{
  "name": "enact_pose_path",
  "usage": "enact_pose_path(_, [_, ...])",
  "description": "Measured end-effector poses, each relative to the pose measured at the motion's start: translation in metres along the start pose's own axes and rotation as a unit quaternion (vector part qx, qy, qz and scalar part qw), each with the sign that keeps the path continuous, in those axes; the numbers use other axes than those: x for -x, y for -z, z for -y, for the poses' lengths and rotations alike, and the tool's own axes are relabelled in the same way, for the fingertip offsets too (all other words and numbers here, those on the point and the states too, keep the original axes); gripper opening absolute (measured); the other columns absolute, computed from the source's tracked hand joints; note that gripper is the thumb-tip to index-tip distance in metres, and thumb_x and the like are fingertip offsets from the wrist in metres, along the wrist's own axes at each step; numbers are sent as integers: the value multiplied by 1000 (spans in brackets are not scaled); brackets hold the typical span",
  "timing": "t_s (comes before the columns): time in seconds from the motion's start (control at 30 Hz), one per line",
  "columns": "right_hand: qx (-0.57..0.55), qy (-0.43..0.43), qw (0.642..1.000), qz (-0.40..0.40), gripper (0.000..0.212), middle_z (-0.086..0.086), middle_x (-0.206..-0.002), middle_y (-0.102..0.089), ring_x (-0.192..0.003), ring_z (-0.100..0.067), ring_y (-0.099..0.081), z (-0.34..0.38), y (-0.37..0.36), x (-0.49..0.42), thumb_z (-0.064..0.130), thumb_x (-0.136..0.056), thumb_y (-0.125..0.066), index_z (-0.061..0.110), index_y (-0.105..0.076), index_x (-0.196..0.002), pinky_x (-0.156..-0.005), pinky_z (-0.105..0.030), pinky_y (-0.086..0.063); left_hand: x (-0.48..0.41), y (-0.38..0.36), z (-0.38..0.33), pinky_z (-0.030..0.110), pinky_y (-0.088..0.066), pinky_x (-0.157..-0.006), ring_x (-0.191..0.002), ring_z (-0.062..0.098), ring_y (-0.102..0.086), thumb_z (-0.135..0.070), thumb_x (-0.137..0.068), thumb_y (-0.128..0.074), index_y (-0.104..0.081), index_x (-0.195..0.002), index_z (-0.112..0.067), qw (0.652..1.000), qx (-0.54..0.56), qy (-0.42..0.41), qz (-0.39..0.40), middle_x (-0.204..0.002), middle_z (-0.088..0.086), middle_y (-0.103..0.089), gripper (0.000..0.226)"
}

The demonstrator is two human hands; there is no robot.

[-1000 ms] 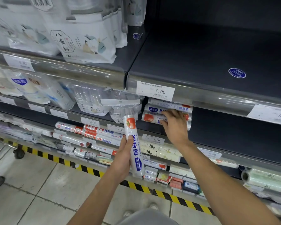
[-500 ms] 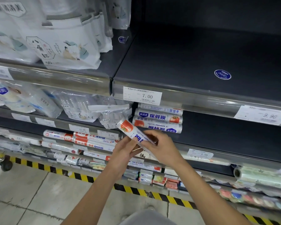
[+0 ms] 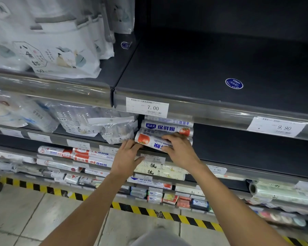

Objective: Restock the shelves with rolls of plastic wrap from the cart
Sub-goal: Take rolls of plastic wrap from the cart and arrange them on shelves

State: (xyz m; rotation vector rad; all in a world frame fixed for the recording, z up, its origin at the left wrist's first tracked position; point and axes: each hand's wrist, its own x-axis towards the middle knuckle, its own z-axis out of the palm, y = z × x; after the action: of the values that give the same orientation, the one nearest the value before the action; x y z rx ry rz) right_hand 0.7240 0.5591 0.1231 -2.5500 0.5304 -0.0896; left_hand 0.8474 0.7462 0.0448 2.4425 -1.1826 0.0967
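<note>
Front roll of plastic wrap (image 3: 150, 141), centre of frame: white, red tomato print, blue lettering. Stacked rolls (image 3: 167, 128) behind it: same white, blue and red scheme. Shelf board (image 3: 211, 59), upper right: dark grey, with a blue-and-white round sticker (image 3: 234, 83). Price tag (image 3: 147, 107): white, black numerals. Floor tape (image 3: 140, 209), bottom: yellow-black diagonal stripes.

Both forearms reach forward, bare. Right hand (image 3: 179, 150) grips the roll (image 3: 149, 140), fingers over top, thumb under. Left hand (image 3: 127, 157) flat, fingertips touching its end.
</note>
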Motion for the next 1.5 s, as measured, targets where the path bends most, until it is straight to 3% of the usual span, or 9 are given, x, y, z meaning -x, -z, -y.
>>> enact_pose_path(0.17, [49,8,999,-18,42,-4,-132,-59,-122,-26,-52,0,0,-6,27,-94,-70,22,-60,-135,-106,-41,-43,2,-3,0,39,-60,-75,-100,26,-61,-15,-73,-90,-76,-104,-10,998,46,16,-43,-102,3,-66,35])
enact_pose_path(0.37, [112,35,991,-61,42,-1,-130,-61,-122,-26,-53,1,-11,-6,26,-91,-74,22,-63,-131,-105,-41,-45,3,-2,-3,37,-61,-71,-99,24,-62,-17,-73,-91,-77,-103,-11,997,48,19,-49,-101,1,-67,33])
enact_pose_path(0.73, [132,14,983,-126,36,-3,-113,-70,-109,-28,-63,-4,-21,-13,23,-79,-85,15,-71,-111,-97,-42,-51,5,-2,-2,41,-62,-73,-103,26,-63,-17,-79,-87,-77,-106,-9,998,45,38,-20,-105,4,-68,31])
enact_pose_path(0.87, [145,13,976,-163,35,-6,-117,-69,-110,-32,-63,-5,-25,-8,16,-82,-81,15,-73,-116,-93,-47,-54,8,0,-3,47,-60,-81,-102,30,-65,-10,-81,-84,-75,-107,-6,998,45,21,-41,-109,8,-68,28])
enact_pose_path(0.97, [134,18,969,-206,24,-6,-107,-68,-97,-27,-63,-3,-26,6,13,-85,-78,15,-74,-109,-84,-43,-55,19,6,-7,45,-52,-96,-108,28,-60,-19,-91,-67,-72,-115,-8,995,38,3,-87,-115,8,-66,27])
enact_pose_path(1.03, [125,20,967,-223,9,-2,-96,-67,-88,-22,-61,-1,-26,22,15,-87,-73,15,-74,-96,-79,-39,-54,28,11,-13,41,-49,-92,-104,25,-58,-27,-94,-53,-71,-114,-9,995,42,-1,-94,-113,7,-65,32])
enact_pose_path(1.2, [124,-30,972,-196,13,1,-81,-66,-72,-20,-61,-5,-40,80,22,-90,-61,16,-71,-84,-65,-36,-55,51,12,-23,39,-56,-77,-83,24,-63,-29,-90,-45,-71,-96,-14,996,32,-73,-29,-95,0,-66,30])
enact_pose_path(1.37, [146,-136,961,-192,6,0,-69,-63,-62,-25,-62,-10,-63,159,20,-83,-68,15,-69,-79,-54,-32,-51,77,8,-42,34,-56,-64,-72,20,-66,-32,-87,-42,-72,-92,-18,984,7,-160,75,-87,-3,-66,34])
enact_pose_path(1.5, [145,-256,938,-181,25,-1,-73,-63,-68,-27,-64,-12,-90,235,31,-90,-49,16,-67,-81,-56,-33,-49,102,-1,-65,34,-54,-60,-71,18,-66,-31,-84,-45,-70,-87,-21,958,-8,-252,134,-84,-5,-66,28])
